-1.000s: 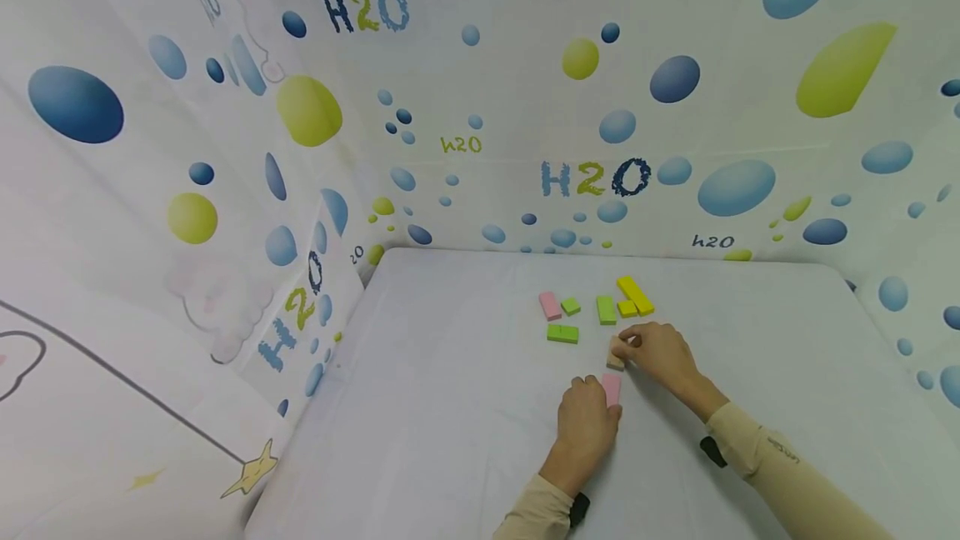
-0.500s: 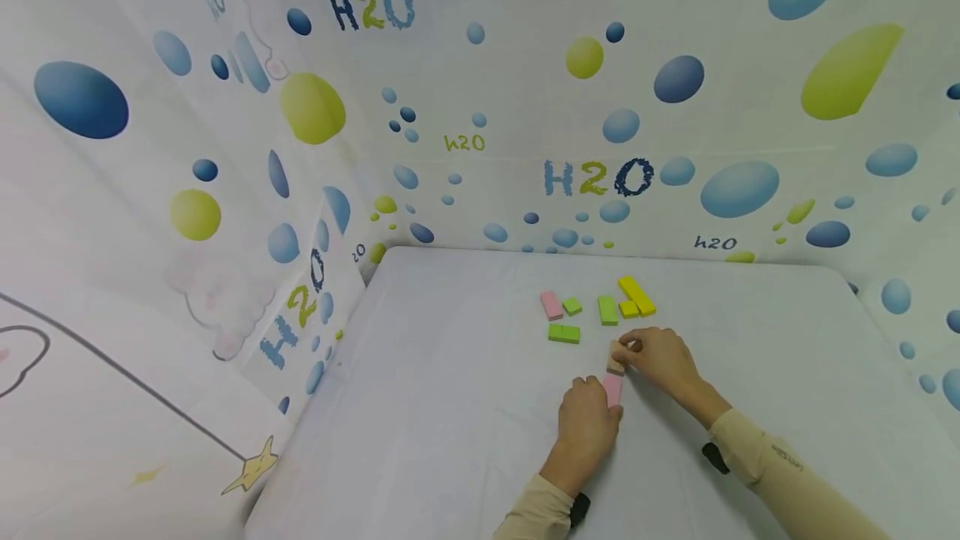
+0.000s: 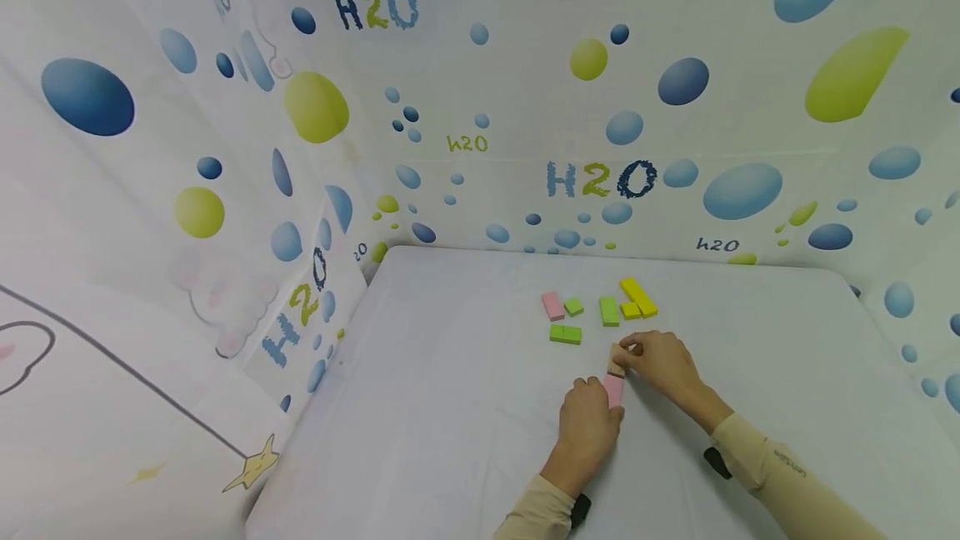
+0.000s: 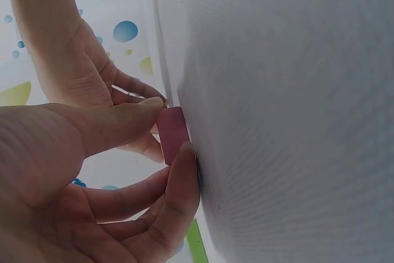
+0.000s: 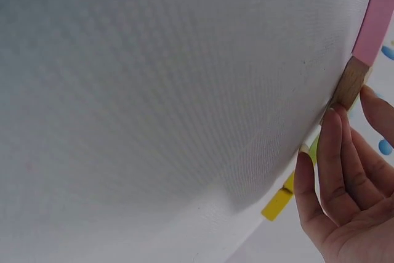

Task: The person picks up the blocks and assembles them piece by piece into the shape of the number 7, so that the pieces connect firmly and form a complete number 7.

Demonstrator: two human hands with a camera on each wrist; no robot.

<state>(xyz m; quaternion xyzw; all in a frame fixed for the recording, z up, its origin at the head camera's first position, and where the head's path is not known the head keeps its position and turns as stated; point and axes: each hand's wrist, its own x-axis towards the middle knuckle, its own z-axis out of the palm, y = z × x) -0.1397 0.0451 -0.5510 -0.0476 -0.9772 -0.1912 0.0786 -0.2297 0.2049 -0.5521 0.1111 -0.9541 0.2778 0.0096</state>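
Observation:
A pink block [image 3: 613,391] lies flat on the white table, and the left hand [image 3: 589,425] pinches it between thumb and fingers. In the left wrist view the thumb is at one side of the pink block [image 4: 173,135] and a fingertip at the other. Just beyond it is a bare wooden block [image 3: 616,359], held by the thumb and fingers of the right hand [image 3: 663,364]. The right wrist view has the wooden block [image 5: 349,82] end to end with the pink block [image 5: 374,20], the two apparently touching.
Farther back on the white table [image 3: 450,357] lie another pink block [image 3: 552,305], a small green block [image 3: 573,307], green pieces [image 3: 566,334], an upright-lying green block [image 3: 609,312], a small yellow block [image 3: 630,310] and a long yellow block [image 3: 638,297]. A patterned curtain hangs behind.
The right hand has brought the wooden block slightly nearer, closing the small gap to the pink block. The left hand keeps its grip, and the head view has shifted a little.

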